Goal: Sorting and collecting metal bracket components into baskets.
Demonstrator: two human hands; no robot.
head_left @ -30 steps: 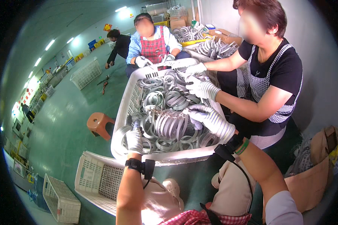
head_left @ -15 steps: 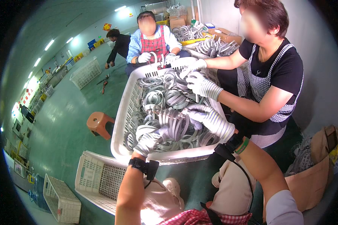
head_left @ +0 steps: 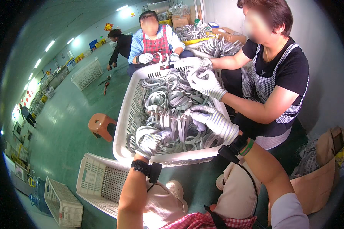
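Note:
A white crate [head_left: 122, 126] in front of me is heaped with grey, ring-like curved bands [head_left: 156, 99]. My left hand [head_left: 151, 144], in a striped glove, is closed at the crate's near left, against a pale curved band [head_left: 144, 131]. My right hand [head_left: 217, 123], gloved too, has fingers and thumb pinched at the right end of a row of grey bands [head_left: 177, 124]. That row hangs between my two hands above the heap. Just what lies inside each grip is partly hidden by the gloves.
Across the crate a person in a red checked apron [head_left: 156, 45] handles a curved band. At the right, another person's gloved hands [head_left: 206, 82] hold bands. Other white crates [head_left: 90, 168] and an orange stool [head_left: 101, 126] stand at the left; a cardboard box [head_left: 319, 187] is at the right.
The row of bands between my hands has fanned apart; my hands have barely moved. The right-hand person's hands have lifted slightly with bands. The person opposite has lowered the band.

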